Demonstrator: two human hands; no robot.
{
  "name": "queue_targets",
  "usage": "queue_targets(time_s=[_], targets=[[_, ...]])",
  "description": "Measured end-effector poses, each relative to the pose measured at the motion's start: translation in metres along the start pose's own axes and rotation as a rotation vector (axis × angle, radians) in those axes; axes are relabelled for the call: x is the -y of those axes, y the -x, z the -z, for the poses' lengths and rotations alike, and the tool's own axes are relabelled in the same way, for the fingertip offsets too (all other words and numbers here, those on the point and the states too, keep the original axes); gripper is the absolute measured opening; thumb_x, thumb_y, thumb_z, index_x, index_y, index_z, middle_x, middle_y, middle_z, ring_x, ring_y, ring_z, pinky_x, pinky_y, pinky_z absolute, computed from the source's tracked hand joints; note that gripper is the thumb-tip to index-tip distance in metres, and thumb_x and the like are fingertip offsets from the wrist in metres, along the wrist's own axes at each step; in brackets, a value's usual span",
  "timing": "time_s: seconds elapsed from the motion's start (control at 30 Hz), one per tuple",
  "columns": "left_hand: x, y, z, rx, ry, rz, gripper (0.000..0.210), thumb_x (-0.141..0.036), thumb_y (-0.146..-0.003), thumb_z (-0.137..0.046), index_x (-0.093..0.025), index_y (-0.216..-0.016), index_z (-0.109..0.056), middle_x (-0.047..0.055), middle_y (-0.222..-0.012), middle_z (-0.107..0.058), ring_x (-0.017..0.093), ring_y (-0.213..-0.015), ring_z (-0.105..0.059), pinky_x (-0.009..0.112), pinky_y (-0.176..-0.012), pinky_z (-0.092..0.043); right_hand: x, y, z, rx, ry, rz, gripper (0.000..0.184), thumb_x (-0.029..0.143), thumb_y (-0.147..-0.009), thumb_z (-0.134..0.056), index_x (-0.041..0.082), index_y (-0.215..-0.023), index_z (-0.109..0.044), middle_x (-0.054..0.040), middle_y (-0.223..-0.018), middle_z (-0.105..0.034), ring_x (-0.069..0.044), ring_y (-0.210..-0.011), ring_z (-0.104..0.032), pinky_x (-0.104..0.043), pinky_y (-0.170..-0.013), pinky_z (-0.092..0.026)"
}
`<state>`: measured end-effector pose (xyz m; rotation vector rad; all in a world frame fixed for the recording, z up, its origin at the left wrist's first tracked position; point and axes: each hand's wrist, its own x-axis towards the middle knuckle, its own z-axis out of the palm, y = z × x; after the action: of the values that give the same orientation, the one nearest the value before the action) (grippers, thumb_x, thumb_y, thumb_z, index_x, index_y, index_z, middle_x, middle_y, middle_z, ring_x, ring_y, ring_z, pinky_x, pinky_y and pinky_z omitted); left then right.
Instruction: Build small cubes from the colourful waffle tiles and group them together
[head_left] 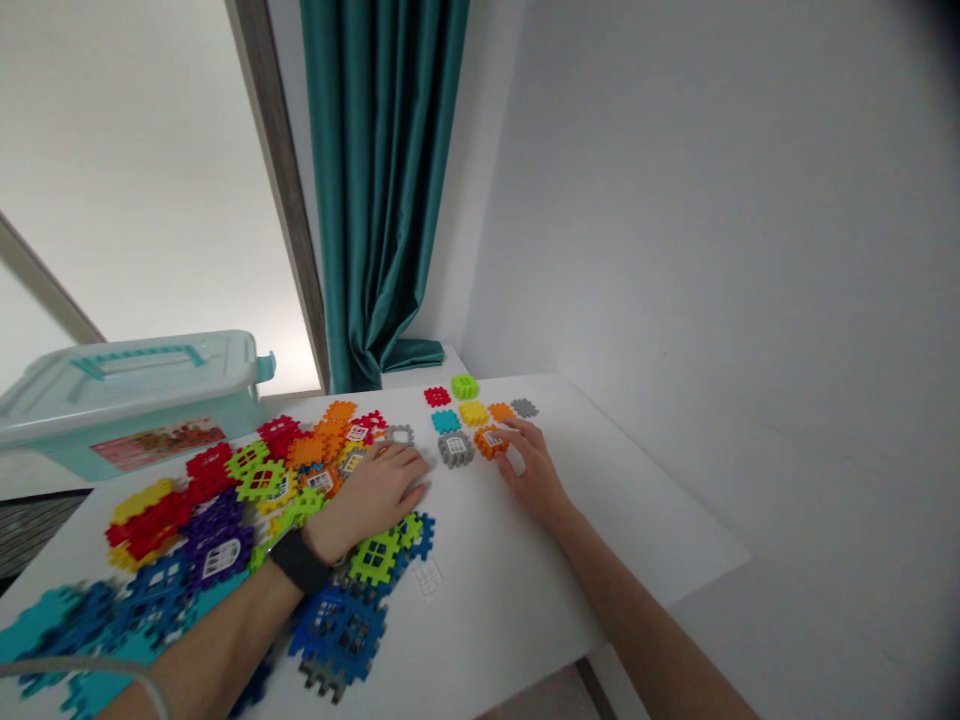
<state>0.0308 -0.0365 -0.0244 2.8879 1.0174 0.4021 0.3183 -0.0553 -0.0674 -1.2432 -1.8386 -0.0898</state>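
Note:
My left hand (375, 492), with a dark band on the wrist, lies palm down over the right side of a pile of plastic interlocking building tiles. Its fingers are stretched out, with the thumb apart, just below a grey tile frame (400, 434). My right hand (531, 470) has its thumb and fingers curled at the right edge of an orange tile stack with a white window (490, 442). Left of that sits a grey tile stack with a white window (455, 449). Behind them are yellow (473, 412), light blue (445, 421), red (437, 397) and lime (465, 386) tiles.
A lidded light-teal storage box (157, 395) stands at the back left. Blue tiles (341, 628) and purple tiles (217, 540) lie toward the front left. A loose white window insert (428, 578) is on the white table (517, 610). A wall (675, 300) borders the right side.

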Motion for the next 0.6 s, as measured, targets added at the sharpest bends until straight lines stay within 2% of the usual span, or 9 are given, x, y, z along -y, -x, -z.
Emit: queue_targets(time_s=[0.1,0.23,0.4,0.6], targets=[[0.007,0.001,0.013,-0.035,-0.017,0.073,0.022,-0.029,-0.097,-0.051,-0.023,-0.113,-0.066,0.008,-0.121,-0.067,0.028,-0.116,-0.058,0.048,-0.104,-0.038,0.019,-0.005,0.0,-0.002,-0.008,0.067,0.028,0.017,-0.091,-0.054,0.026,-0.117,-0.062,-0.0123,-0.131,-0.056,-0.028,-0.128,-0.051,-0.052,-0.109,-0.044],[0.019,0.011,0.031,-0.03,-0.024,0.135,0.023,-0.028,-0.096,-0.053,-0.024,-0.113,-0.067,0.007,-0.123,-0.068,0.027,-0.117,-0.058,0.047,-0.103,-0.039,0.045,-0.01,-0.011,0.033,-0.034,0.147,0.029,0.016,-0.09,-0.055,0.026,-0.116,-0.062,-0.0111,-0.129,-0.059,-0.026,-0.123,-0.055,-0.05,-0.108,-0.044],[0.031,0.039,0.046,-0.042,-0.054,0.177,0.023,-0.028,-0.098,-0.048,-0.025,-0.108,-0.068,0.005,-0.119,-0.069,0.027,-0.111,-0.06,0.046,-0.098,-0.041,0.075,-0.015,-0.032,0.12,-0.046,0.18,0.025,0.016,-0.09,-0.054,0.026,-0.11,-0.065,-0.0093,-0.126,-0.063,-0.026,-0.121,-0.055,-0.05,-0.108,-0.042],[0.04,0.077,0.052,-0.095,-0.029,0.236,0.021,-0.028,-0.097,-0.049,-0.024,-0.103,-0.069,0.007,-0.111,-0.07,0.027,-0.108,-0.06,0.047,-0.1,-0.042,0.105,-0.025,-0.054,0.265,-0.078,0.214,0.024,0.015,-0.092,-0.052,0.026,-0.107,-0.067,-0.0086,-0.12,-0.066,-0.027,-0.12,-0.056,-0.05,-0.107,-0.04]])
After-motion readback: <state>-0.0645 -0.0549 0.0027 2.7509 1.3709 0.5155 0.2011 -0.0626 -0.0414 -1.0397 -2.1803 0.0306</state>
